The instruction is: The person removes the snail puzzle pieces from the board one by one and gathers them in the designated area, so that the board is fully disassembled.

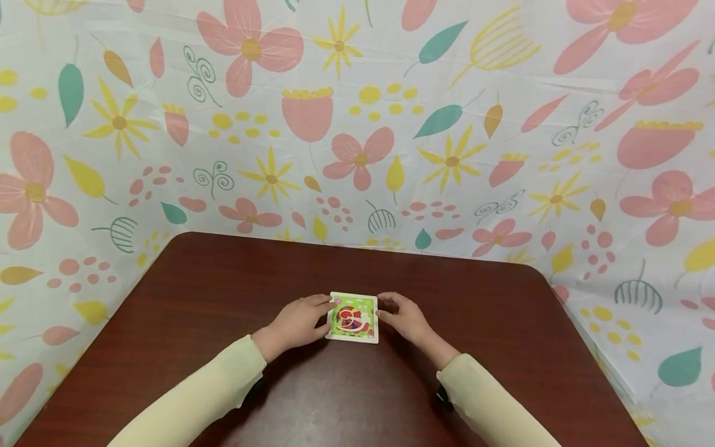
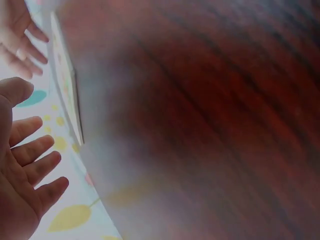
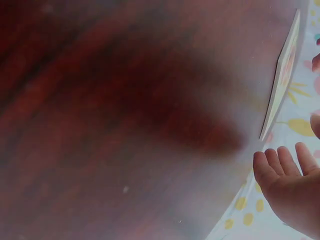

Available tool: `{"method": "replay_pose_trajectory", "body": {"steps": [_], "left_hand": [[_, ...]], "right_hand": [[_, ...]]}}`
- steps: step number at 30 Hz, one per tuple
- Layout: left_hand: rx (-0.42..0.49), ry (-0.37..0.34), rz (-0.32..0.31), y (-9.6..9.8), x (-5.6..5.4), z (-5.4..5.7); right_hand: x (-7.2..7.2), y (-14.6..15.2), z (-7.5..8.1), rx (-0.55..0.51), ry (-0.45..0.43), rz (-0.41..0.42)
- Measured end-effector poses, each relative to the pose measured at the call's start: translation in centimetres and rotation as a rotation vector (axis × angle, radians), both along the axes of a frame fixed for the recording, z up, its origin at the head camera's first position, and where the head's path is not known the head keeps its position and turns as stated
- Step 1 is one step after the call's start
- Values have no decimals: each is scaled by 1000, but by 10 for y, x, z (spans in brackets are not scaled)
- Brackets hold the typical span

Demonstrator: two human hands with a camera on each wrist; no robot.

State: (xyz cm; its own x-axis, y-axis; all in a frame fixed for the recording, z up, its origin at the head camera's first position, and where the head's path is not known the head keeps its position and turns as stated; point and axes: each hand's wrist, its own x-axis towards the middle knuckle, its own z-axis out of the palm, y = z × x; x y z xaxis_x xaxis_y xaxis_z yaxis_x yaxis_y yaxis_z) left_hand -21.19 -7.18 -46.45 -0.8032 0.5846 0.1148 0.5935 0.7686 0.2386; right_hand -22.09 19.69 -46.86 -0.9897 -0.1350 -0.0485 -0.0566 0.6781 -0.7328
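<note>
A square board (image 1: 354, 320) with a pale rim lies flat on the table; it looks like a puzzle with a colourful snail picture on green. On its left side is my left hand (image 1: 301, 321), fingers pointing toward the edge. Opposite it, the right hand (image 1: 406, 316) is by the right edge with fingers slightly bent. Seen from the left wrist, the left hand (image 2: 30, 160) has its fingers spread, apart from the thin side of the board (image 2: 67, 80). From the right wrist, the right hand (image 3: 287, 185) shows extended fingers just short of the board (image 3: 282, 75). Neither hand grips anything.
The dark reddish-brown wooden table (image 1: 234, 273) has rounded far corners and a glossy surface. Behind and beside it hangs a white cloth (image 1: 357, 205) printed with pink, yellow and green flowers and leaves. Both forearms wear pale sleeves (image 1: 195, 391).
</note>
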Motion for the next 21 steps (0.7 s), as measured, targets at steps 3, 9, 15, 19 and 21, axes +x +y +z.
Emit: {"method": "replay_pose_trajectory", "body": {"steps": [3, 9, 15, 19, 21], "left_hand": [[-62, 25, -47, 4, -1, -4], [-130, 89, -132, 15, -3, -7], [-119, 102, -175, 27, -7, -9], [-139, 56, -169, 33, -9, -7], [-144, 42, -167, 35, -10, -7]], "right_hand": [[-3, -1, -2, 7, -5, 12], [-10, -5, -4, 13, 1, 35], [-18, -6, -5, 41, 30, 47], [-21, -5, -6, 47, 39, 57], [-22, -6, -6, 43, 35, 60]]}}
